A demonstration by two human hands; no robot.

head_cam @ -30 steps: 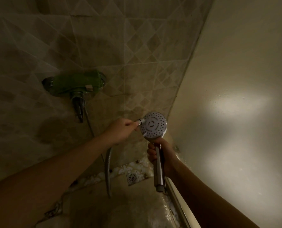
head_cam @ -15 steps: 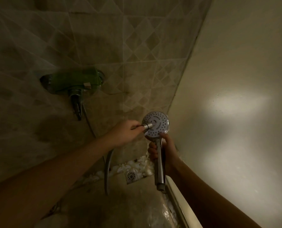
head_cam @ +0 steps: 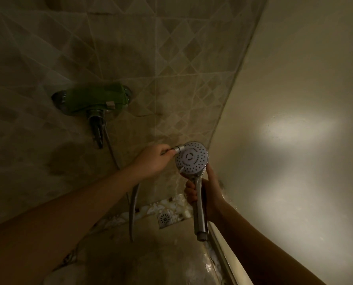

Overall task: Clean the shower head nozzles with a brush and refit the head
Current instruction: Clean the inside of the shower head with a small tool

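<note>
Head view, dim light. Shower head (head_cam: 192, 158), one: round chrome unit with a white nozzle face turned toward the camera, held upright near the corner where the tiled wall (head_cam: 171, 58) meets the plain wall (head_cam: 295, 79); its chrome handle runs straight down to a bare lower end. Right hand (head_cam: 207, 190), one: fingers curled round the upper handle, thumb lying up along the edge of the face. Left hand (head_cam: 154, 160), one: fingers closed in a pinch on the thin stem of a brush (head_cam: 178, 149), one; the brush's silver collar touches the upper-left rim of the nozzle face, bristles too small to make out. Mixer valve (head_cam: 95, 99), one: green-looking body fixed to the tiled wall, up and left of the hands, with one spout (head_cam: 98, 132) pointing down. Hose (head_cam: 133, 206), one: hangs from the mixer, passes behind the left forearm, and ends low, apart from the handle. Floor drain (head_cam: 164, 219), one: square grate in a patterned strip, between the hose and the handle. Pale rounded edge (head_cam: 223, 247), one, at lower right beside the handle's end; what it belongs to cannot be told.
</note>
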